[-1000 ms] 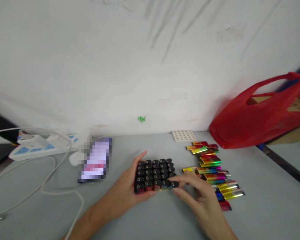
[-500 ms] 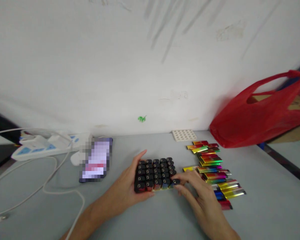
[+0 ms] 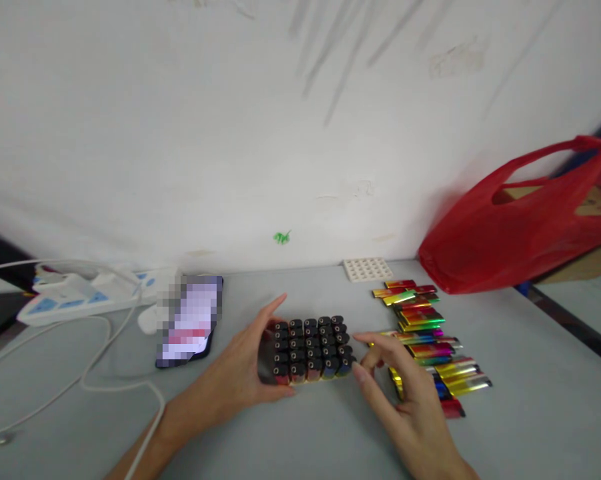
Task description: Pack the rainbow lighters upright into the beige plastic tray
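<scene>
Upright lighters (image 3: 313,350) with black tops stand packed in rows on the desk. At their left side my left hand (image 3: 247,353) is open, its index finger and thumb spread wide around that end with a gap at the palm. My right hand (image 3: 403,387) is open at the right end, fingertips apart and holding nothing. Its thumb is close to the near right corner; whether it touches a lighter I cannot tell. Beyond this hand lies a pile of shiny coloured lighters (image 3: 425,317), partly hidden by it.
A white tray with holes (image 3: 367,269) lies against the wall. A red bag (image 3: 500,233) stands at the right. On the left are a phone (image 3: 190,320), a power strip (image 3: 60,303) and a loose white cable (image 3: 120,383) crossing near my left forearm.
My right hand has let go of the lighter at the near right corner, and its fingers have spread. My left hand has loosened and shifted slightly left from the rows.
</scene>
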A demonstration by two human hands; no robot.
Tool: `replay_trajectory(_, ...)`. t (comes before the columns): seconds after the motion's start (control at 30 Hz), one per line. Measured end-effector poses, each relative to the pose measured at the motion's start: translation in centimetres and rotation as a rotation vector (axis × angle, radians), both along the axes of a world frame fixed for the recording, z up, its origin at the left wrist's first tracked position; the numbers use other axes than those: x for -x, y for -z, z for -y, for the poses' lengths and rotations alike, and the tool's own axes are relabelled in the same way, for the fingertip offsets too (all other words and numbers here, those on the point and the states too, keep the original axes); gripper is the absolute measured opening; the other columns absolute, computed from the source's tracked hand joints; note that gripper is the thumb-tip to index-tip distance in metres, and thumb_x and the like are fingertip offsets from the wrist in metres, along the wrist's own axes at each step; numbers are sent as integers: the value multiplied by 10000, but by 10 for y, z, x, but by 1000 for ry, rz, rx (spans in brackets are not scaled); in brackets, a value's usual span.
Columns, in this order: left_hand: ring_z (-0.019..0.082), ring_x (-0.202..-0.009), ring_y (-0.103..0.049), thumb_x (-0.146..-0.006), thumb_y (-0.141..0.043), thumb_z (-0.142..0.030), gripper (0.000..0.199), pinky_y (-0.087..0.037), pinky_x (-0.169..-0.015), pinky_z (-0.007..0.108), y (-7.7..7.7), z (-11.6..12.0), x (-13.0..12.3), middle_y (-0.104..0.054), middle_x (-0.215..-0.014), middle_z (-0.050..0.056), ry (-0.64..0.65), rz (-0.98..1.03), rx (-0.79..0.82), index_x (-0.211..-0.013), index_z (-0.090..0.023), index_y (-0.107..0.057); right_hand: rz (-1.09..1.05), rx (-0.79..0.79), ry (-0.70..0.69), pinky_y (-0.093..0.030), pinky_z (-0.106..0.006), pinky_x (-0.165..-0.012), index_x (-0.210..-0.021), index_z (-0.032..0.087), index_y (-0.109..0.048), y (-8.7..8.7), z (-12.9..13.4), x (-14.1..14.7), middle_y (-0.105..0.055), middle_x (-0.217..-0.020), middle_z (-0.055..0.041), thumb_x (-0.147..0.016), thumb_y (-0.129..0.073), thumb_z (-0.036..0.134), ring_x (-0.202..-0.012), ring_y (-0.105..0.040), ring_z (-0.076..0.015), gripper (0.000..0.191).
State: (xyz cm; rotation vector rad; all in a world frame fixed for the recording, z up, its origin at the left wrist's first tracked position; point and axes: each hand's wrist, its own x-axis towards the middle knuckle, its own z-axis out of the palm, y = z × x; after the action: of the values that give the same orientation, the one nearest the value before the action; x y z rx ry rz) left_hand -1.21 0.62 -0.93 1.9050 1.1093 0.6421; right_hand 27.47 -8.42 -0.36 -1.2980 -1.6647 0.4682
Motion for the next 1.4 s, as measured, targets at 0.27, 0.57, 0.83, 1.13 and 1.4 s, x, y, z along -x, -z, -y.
replay_trajectory(0.27,376,-1225,-758,-651,-1038,-263,1304,-605,-1103,555,0,0,-5,-747,-1384,108,-72,-28,-122,-1736,-338,-317,22,-3,44,-522,-298,-817,-1391,310,-623,3,-1,1,-675,-881,43,-1132,-589,271,-809,-687,-166,264)
replay_trajectory(0.57,370,-1296,-730,-752,-976,-299,1199,-558,-1161,589,5,-7,-25,-716,-1427,150,-182,14,-116,-1731,-289,-284,-77,35,134,-526,-329,-821,-1459,277,-530,8,-3,5,-665,-828,46,-1143,-542,300,-758,-689,-181,318)
replay_trajectory(0.83,368,-1295,-739,-709,-973,-259,1133,-549,-1178,625,9,-45,-44,-720,-1406,171,-274,190,-168,-1646,-240,-337,-133,80,216,-510,-316,-731,-1382,260,-569,5,1,6,-669,-804,33,-1151,-528,359,-736,-677,-192,254)
replay_trajectory(1.13,334,-1201,-763,-651,-983,-218,939,-610,-1106,631,16,-87,-60,-698,-1326,127,-406,303,-198,-1433,-245,-463,489,31,200,-495,-446,-896,-1157,232,-719,-27,-51,-49,-759,-1094,-106,-1088,-591,309,-999,-699,-316,164)
replay_trajectory(1.4,298,-1126,-773,-659,-959,-222,883,-670,-1008,591,17,-100,-63,-647,-1235,52,-475,332,-220,-1373,-282,-443,976,147,187,-444,-411,-949,-1247,155,-742,-28,-136,-74,-783,-1195,-175,-1057,-633,169,-1136,-697,-339,219)
